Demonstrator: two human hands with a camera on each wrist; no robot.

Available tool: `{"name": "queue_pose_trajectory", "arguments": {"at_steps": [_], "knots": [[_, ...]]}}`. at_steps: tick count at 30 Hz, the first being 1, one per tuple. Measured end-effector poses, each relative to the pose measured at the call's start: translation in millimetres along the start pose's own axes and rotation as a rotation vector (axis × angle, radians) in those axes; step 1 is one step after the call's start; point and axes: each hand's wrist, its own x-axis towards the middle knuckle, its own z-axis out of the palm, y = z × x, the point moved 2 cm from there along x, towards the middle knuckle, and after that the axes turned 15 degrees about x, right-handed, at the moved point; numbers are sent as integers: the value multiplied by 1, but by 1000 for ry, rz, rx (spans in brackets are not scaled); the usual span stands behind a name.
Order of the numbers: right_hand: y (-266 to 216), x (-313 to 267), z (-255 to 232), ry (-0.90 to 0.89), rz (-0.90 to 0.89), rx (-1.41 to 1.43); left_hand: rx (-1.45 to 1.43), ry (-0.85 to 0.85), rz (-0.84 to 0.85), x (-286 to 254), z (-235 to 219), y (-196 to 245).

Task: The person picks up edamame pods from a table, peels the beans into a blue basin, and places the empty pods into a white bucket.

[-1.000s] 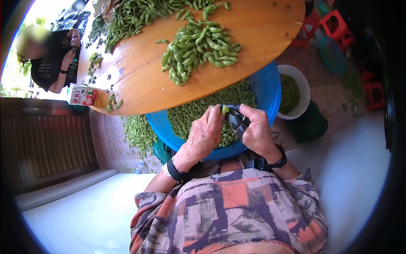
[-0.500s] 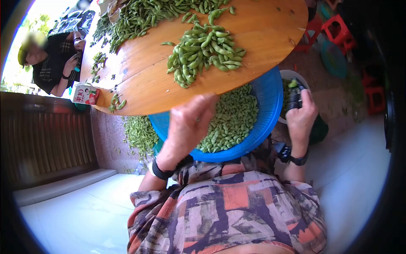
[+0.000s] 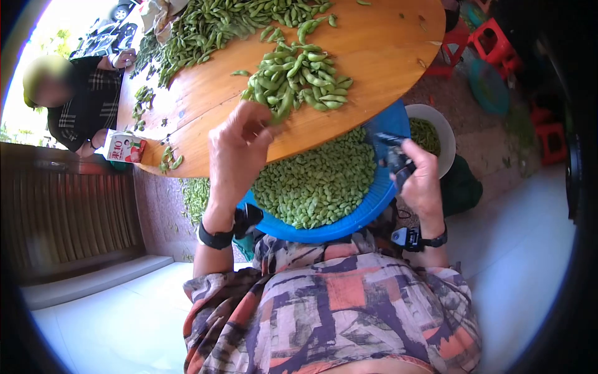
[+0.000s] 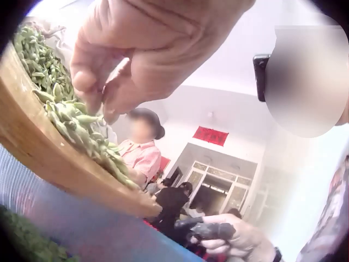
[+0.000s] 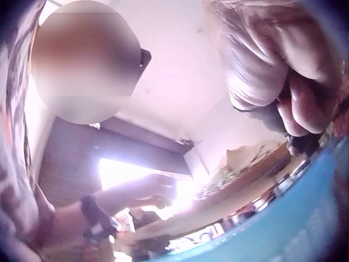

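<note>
My left hand (image 3: pixel 240 146) reaches over the near table edge to a heap of green soybean pods (image 3: pixel 299 78). Its thumb and fingertips pinch a pod at the heap's near side; in the left wrist view the fingertips (image 4: pixel 109 112) come together right at the pods (image 4: pixel 82 125). My right hand (image 3: pixel 423 181) grips a black hand tool (image 3: pixel 398 165) over the right rim of the blue basin (image 3: pixel 391 187). Fingers partly hide the tool, and its exact kind does not show. Shelled green beans (image 3: pixel 311 187) fill the basin below both hands.
A larger pod pile (image 3: pixel 212 31) covers the far side of the wooden table (image 3: pixel 386 50). Right of the basin stands a white bucket (image 3: pixel 445 134) with green husks inside. Red stools (image 3: pixel 492 43) stand farther right. Another person (image 3: pixel 87 93) sits at the left beside a carton (image 3: pixel 124 147).
The hands, together over the basin at first, have parted. My right hand swung out to the bucket with a green husk and came back without it showing. My left hand moved forward to the pods.
</note>
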Motion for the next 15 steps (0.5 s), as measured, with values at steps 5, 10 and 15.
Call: {"name": "queue_pose_trajectory", "arguments": {"at_steps": [5, 10, 15], "knots": [[-6, 6, 42, -273, 308, 727, -558, -329, -119, -50, 28, 13], [-7, 5, 50, -323, 323, 658, -612, -341, -175, -71, 52, 8], [-10, -4, 49, -297, 201, 410, -617, -406, -213, -71, 55, 13]]}}
